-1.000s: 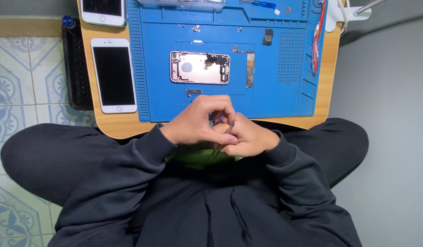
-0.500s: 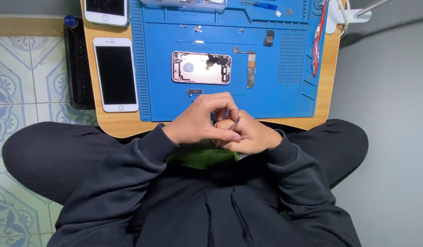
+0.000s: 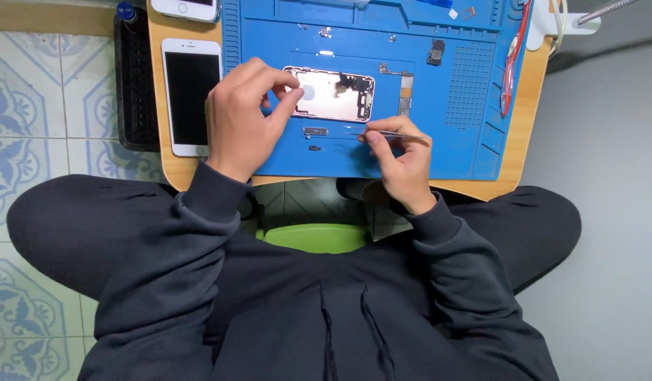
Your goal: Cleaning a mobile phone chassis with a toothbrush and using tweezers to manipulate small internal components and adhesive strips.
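Two hands busy — left hand pinching phone shell lying crosswise; right hand pinching tweezers pointing left.

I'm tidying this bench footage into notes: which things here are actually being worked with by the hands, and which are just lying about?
In use:
- opened pink-rimmed phone housing, left hand at its end
- thin metal tweezers, pinched in right hand
- blue rubber work mat beneath them

Lying about:
- white phone with dark screen
- second white phone at the top edge
- small loose dark parts
- red cable
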